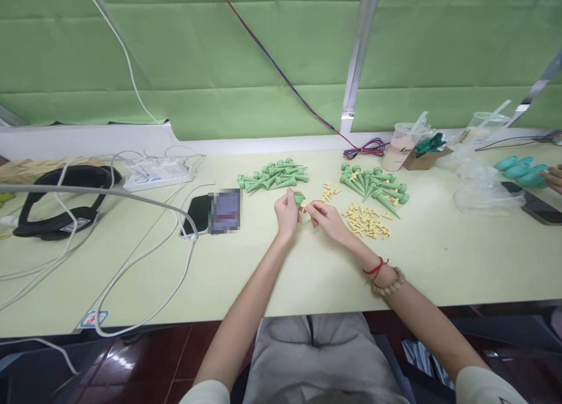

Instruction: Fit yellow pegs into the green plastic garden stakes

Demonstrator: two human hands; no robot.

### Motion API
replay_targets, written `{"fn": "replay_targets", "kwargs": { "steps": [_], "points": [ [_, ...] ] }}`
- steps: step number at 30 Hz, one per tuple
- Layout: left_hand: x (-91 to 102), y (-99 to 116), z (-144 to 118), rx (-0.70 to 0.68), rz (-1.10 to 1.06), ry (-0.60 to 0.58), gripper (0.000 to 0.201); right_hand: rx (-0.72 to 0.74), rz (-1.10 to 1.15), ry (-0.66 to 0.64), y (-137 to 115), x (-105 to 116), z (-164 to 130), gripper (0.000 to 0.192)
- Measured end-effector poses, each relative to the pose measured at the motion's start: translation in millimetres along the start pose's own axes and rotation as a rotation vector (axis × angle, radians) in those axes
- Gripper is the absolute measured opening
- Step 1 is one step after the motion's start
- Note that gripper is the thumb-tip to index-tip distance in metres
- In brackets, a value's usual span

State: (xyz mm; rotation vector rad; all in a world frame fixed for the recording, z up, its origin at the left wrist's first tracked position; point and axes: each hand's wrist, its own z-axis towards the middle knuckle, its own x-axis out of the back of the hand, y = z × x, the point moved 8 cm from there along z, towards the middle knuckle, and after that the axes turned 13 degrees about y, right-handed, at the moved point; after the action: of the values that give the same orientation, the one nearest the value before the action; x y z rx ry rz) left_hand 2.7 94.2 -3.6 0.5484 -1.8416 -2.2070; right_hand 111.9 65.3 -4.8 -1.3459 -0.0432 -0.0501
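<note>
My left hand is closed around a green plastic spike, whose wide capped end shows above the fingers. The fingertips of my right hand pinch a small yellow plastic peg against the side of that end; how deep it sits I cannot tell. Beyond my hands lies a pile of green spikes. To the right is another pile of green spikes, with yellow pegs on some of them. Loose yellow pegs lie in a heap near my right hand, with a smaller group behind.
Left of my hands are a phone, white cables, a power strip and a black headset. Drink cups, plastic bags and another person's hand by teal objects are at right.
</note>
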Motion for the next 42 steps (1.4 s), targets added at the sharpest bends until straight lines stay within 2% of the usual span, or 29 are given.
{"fn": "replay_targets", "kwargs": {
  "steps": [2,5,9,11,14,16,20,24,28,32,35,39,42],
  "points": [
    [3.6,6,-1,-0.072,0.012,0.03,0.043,-0.095,0.098,-0.029,6,-6,0,0.041],
    [6.2,10,-3,-0.137,0.023,0.057,0.041,-0.155,0.119,-0.07,11,-12,1,0.044],
    [0.2,4,-3,-0.067,0.018,0.018,0.045,-0.165,0.085,-0.042,14,-9,2,0.046],
    [-1.9,-3,-1,0.008,0.01,0.009,0.047,-0.091,0.017,0.015,10,0,2,0.043],
    [-1.8,-8,1,0.079,0.013,0.009,0.046,0.17,-0.275,0.077,-9,11,0,0.029],
    [-2.3,-9,2,0.09,0.027,-0.008,0.045,0.316,-0.465,0.064,-18,12,-1,0.024],
    [-7.0,-12,0,0.12,0.056,-0.069,0.045,0.398,-0.603,-0.028,-17,9,-1,0.023],
    [-11.3,-14,-3,0.108,0.078,-0.1,0.045,0.463,-0.594,-0.085,-18,3,-3,0.021],
    [-8.2,-8,-4,0.033,0.083,-0.063,0.044,0.424,-0.512,-0.02,-19,4,-3,0.024],
    [-3.1,3,-5,-0.065,0.083,-0.031,0.044,0.255,-0.336,0.013,-12,5,0,0.028],
    [-2.5,12,-6,-0.164,0.083,-0.041,0.044,0.166,-0.261,-0.026,-5,1,-1,0.032],
    [-6.2,7,-5,-0.076,0.033,-0.084,0.045,0.15,-0.229,-0.04,-6,-1,-1,0.036],
    [-4.7,4,-5,-0.028,0.009,-0.052,0.047,0.206,-0.252,0.004,-12,2,0,0.03]
  ]
}}
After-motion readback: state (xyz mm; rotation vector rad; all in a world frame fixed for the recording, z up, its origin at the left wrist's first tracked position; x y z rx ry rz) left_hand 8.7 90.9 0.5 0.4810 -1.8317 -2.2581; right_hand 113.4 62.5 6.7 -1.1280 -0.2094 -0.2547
